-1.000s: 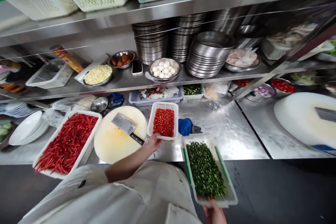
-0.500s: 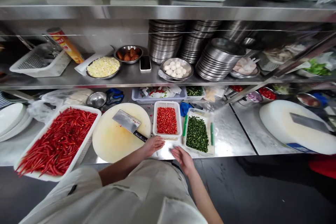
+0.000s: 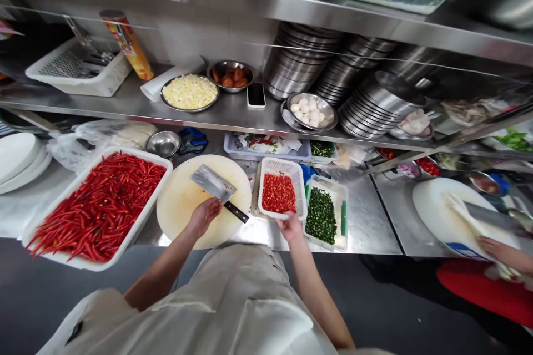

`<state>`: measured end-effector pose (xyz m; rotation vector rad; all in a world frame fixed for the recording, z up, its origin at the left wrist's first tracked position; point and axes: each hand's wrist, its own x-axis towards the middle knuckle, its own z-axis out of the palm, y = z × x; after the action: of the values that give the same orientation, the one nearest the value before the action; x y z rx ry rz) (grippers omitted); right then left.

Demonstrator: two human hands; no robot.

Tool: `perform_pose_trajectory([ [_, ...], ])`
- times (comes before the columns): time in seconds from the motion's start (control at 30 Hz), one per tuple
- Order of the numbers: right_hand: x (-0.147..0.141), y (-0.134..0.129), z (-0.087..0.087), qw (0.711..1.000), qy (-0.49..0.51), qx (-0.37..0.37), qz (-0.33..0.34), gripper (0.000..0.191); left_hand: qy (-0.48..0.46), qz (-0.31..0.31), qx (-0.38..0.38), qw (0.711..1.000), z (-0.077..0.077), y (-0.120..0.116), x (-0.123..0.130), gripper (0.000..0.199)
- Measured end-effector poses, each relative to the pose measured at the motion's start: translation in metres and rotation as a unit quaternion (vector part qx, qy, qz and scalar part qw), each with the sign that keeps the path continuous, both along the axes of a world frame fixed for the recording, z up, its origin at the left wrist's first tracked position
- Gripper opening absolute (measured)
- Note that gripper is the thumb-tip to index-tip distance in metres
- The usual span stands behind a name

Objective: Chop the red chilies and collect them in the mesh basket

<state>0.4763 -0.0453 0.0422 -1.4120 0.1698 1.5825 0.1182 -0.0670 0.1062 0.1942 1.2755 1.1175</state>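
Note:
My right hand (image 3: pixel 290 226) grips the front rim of a small white basket (image 3: pixel 282 164) that holds chopped red chillies (image 3: pixel 278 192). The basket sits slightly askew over a pale tray, whose edge shows at its left. My left hand (image 3: pixel 207 214) is over the round cutting board (image 3: pixel 179 194), empty, fingers stretched out beside the cleaver. That cleaver (image 3: pixel 213 182) lies flat on the board, its black handle (image 3: pixel 236 212) pointing toward the basket. Right of the basket stands a white container (image 3: pixel 341 199) of chopped green chillies (image 3: pixel 320 216).
A big white basket (image 3: pixel 163 177) of whole red chillies stands at the left, near stacked plates (image 3: pixel 20 158). Above runs a steel shelf (image 3: pixel 141 113) with bowls and a phone (image 3: pixel 255 95). At right, a co-worker's hand (image 3: pixel 506 252) holds a long pale vegetable over another board (image 3: pixel 428 205).
My left hand has moved left over the cutting board. My right hand has taken hold of the small basket, which has shifted and turned slightly. A co-worker's hand has appeared at right.

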Motion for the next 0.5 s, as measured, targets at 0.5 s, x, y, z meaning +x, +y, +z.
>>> perform_pose_trajectory([
  [0.5, 0.044, 0.005, 0.033, 0.99, -0.094, 0.096, 0.042, 0.03, -0.038, -0.07, 0.098, 0.992, -0.03, 0.015, 0.054, 0.038],
])
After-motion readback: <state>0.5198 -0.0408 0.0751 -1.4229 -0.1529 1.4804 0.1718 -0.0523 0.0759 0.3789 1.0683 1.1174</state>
